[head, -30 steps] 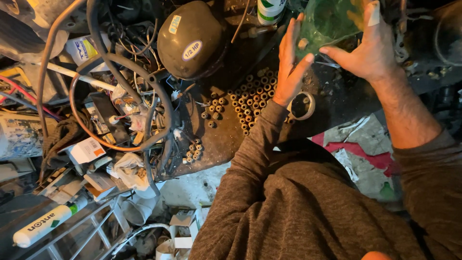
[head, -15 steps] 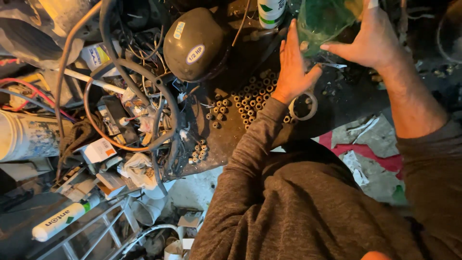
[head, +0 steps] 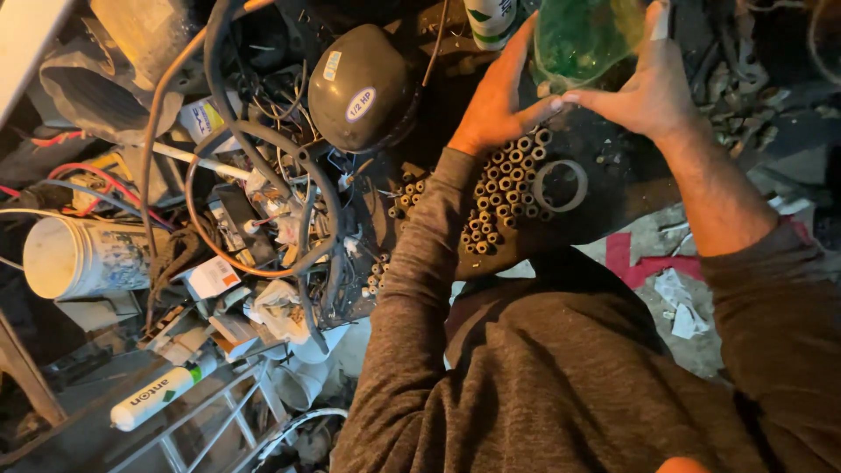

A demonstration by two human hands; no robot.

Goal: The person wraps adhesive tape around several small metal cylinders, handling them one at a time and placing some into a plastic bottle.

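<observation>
Both hands, left hand and right hand, fingers wrapped around a translucent green plastic container at the top edge. Below lie clustered short brass tubes, a grey metal ring; a black domed compressor and tangled cables crowd left.

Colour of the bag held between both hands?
Translucent green bag, cupped between left hand and right hand; head view, top edge.

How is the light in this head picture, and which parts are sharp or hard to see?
Head view: warm, dim light; both hands, left hand and right hand, on the green translucent container, are sharp; a highlight shines on the black dome-shaped compressor; corners fall into dark shadow.
</observation>
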